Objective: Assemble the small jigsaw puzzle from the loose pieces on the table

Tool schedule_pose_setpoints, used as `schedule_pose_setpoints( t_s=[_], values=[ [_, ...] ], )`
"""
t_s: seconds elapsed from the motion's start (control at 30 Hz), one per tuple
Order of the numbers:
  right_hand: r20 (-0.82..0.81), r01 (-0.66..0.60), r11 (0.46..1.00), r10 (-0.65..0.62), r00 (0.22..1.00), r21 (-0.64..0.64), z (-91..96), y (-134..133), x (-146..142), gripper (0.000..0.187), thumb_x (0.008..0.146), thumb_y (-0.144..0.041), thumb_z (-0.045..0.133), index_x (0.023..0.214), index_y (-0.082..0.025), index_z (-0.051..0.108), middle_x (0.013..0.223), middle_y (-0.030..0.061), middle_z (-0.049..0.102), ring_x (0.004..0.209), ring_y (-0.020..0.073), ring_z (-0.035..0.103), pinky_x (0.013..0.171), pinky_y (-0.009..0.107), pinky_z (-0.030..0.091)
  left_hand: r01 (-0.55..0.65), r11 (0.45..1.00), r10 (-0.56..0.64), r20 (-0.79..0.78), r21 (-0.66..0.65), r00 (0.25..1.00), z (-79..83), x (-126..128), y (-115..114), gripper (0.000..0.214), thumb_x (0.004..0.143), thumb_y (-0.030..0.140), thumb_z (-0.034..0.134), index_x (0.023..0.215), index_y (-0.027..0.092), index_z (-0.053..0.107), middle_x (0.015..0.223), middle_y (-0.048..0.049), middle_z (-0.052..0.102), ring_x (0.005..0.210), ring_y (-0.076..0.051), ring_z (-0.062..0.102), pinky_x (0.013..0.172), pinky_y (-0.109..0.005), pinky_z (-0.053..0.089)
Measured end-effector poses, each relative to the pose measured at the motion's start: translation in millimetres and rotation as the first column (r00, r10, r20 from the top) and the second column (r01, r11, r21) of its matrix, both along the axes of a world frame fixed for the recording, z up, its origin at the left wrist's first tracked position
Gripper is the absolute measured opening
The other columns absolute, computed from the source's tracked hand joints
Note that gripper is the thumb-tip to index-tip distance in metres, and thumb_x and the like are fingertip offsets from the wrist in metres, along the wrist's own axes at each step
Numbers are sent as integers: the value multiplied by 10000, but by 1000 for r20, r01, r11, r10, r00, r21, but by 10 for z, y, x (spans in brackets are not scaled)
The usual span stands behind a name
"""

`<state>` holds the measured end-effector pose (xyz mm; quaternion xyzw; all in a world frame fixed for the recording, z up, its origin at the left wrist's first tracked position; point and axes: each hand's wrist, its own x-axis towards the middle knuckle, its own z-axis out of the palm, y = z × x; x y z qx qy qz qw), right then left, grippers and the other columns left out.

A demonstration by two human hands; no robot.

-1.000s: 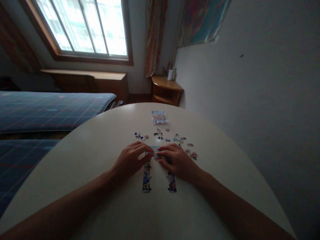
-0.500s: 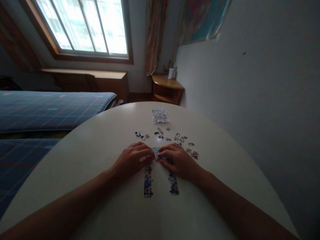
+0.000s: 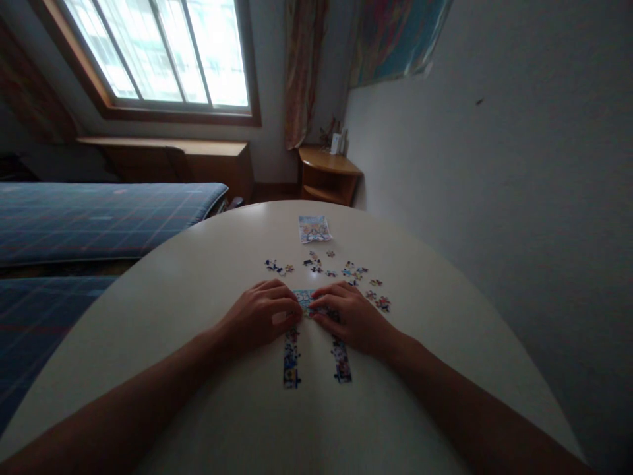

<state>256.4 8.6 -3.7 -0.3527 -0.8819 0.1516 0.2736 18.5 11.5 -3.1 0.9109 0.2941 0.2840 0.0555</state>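
Note:
A partly joined jigsaw puzzle (image 3: 303,297) lies on the table, shaped like a frame open toward me. Its left strip (image 3: 291,359) and right strip (image 3: 341,361) reach down below my hands. My left hand (image 3: 262,310) rests at the upper left corner, thumb and fingers closed on a puzzle piece at the inner edge. Opposite it, my right hand (image 3: 351,313) covers the upper right corner, with curled fingertips gripping the joined pieces. The fingertips of both hands are close together, and the pieces under them are mostly hidden.
Loose puzzle pieces (image 3: 312,262) are scattered beyond my hands, with more at the left (image 3: 277,267) and right (image 3: 382,303). A small picture sheet (image 3: 314,229) lies farther back on the round white table (image 3: 222,264). A plaid mattress (image 3: 99,218) is at the left.
The view has shifted slightly. My left fingertips have drawn back a little to the left, uncovering more of the puzzle's top strip; my right hand stays nearly in place.

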Motion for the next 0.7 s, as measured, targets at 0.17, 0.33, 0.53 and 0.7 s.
schedule_pose_setpoints(
  t_s=[0.17, 0.33, 0.53, 0.7],
  values=[
    [-2, -6, 1000, 6, 1000, 1, -2, 0, -2, 154, 873, -252, 666, 1022, -264, 702, 1114, 41, 693, 1074, 210, 586, 983, 418, 440, 11, 1000, -11, 3, -17, 1000, -7, 6, -1, 87, 890, 238, 624, 880, 245, 711, 874, -23, 714, 843, -172, 621, 793, -320, 508],
    [-2, -15, 1000, 15, 1000, -2, -1, 1, -1, 129, 879, -255, 662, 999, -268, 710, 1120, 36, 688, 1073, 203, 582, 979, 408, 437, 5, 999, -5, -8, -34, 1000, -8, 9, -7, 85, 892, 238, 629, 892, 251, 713, 886, -18, 717, 855, -177, 620, 807, -331, 506],
    [3, -15, 1000, 15, 1000, 6, 5, 5, -3, 129, 892, -260, 648, 992, -281, 725, 1121, 37, 686, 1066, 202, 587, 973, 400, 439, 1, 999, -2, -5, -37, 1000, -2, 9, -12, 69, 873, 217, 647, 877, 247, 709, 898, -19, 716, 865, -177, 623, 804, -328, 505],
    [28, -5, 1000, 5, 1000, 4, 1, 4, -1, 131, 896, -272, 647, 994, -284, 733, 1123, 32, 683, 1072, 200, 580, 982, 398, 434, 0, 999, -1, -9, -51, 1000, 15, 8, -14, 68, 864, 204, 651, 873, 247, 702, 904, -9, 711, 864, -173, 617, 808, -328, 497]
  ],
)
